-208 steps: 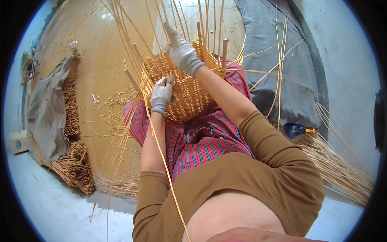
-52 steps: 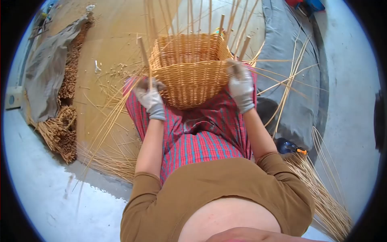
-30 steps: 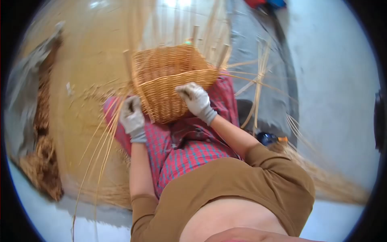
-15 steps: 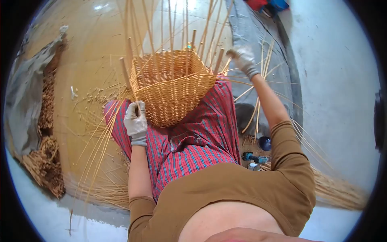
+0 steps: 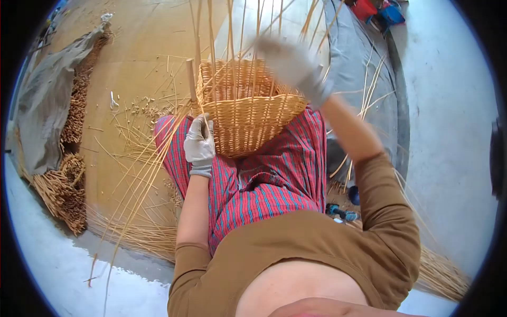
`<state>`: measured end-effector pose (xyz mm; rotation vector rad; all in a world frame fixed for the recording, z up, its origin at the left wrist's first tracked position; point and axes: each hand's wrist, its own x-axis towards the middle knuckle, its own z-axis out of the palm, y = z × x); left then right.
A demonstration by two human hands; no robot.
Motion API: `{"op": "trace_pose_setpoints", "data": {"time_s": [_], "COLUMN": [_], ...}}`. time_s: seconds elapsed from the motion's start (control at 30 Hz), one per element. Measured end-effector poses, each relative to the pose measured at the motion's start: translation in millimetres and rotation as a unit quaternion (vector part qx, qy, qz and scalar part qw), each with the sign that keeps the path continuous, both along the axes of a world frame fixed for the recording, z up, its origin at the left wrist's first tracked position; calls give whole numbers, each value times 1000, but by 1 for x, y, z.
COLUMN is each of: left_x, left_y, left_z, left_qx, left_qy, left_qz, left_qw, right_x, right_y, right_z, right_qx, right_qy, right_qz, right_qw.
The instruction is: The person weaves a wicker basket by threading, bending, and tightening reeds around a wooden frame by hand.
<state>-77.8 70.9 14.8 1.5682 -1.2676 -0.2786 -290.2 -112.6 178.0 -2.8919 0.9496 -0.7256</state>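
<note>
A half-woven wicker basket (image 5: 251, 124) rests tilted on my lap, its tall upright stakes (image 5: 231, 31) rising past the top of the view. At its near left corner my gloved left hand (image 5: 200, 141) is closed, pinching a thin cane strand against the wall. A bundle of long loose strands (image 5: 141, 185) trails from that corner down to the lower left. My gloved right hand (image 5: 288, 66) is raised over the basket's right side, among the stakes. Motion smears its fingers, so what it holds, if anything, does not show. A thick wooden post (image 5: 191, 79) stands at the left corner.
Cane offcuts (image 5: 145, 111) litter the floor on the left, beside a cloth-covered heap of cane bundles (image 5: 74, 119). On the right lie a grey sheet (image 5: 356, 63), a teal and black power tool (image 5: 342, 212) and more long canes (image 5: 441, 269). Red (image 5: 363, 9) and blue (image 5: 392, 15) containers stand far off.
My right hand has swung left from beside the basket to over its right side. My left hand stays closed at the near left corner. The whole view has shifted slightly.
</note>
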Motion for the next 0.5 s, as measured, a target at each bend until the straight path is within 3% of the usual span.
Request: {"op": "trace_pose_setpoints", "data": {"time_s": [0.03, 0.07, 0.1, 0.17, 0.2, 0.27, 0.37, 0.47, 0.5], "left_x": [-3, -4, -5, -2, -1, -3, 0, 0, 0], "left_y": [-3, 0, 4, 5, 6, 7, 6, 8, 10], "left_z": [11, 25, 32, 14, 14, 10, 0, 4, 9], "left_qx": [-6, 95, 196, 177, 164, 96, 28, 56, 56], "left_qy": [5, 22, 36, 12, 9, 30, -18, -26, -19], "left_qz": [8, 10, 11, 6, 2, 6, -3, -4, 2], "left_qw": [1000, 995, 980, 984, 986, 995, 999, 998, 998], "right_x": [23, 48, 63, 88, 100, 120, 102, 52, 29], "right_y": [23, 49, 42, 10, 6, 3, 5, 36, 54], "right_z": [3, 2, -7, -23, -17, 7, -7, -42, -63], "right_qx": [241, 473, 477, 322, 325, 244, 275, 381, 385], "right_qy": [72, 138, 140, -75, -74, -339, -279, -483, -499], "right_qz": [-51, -106, -105, -151, -148, -124, -152, -73, -109], "right_qw": [966, 864, 862, 932, 931, 900, 907, 785, 769]}}
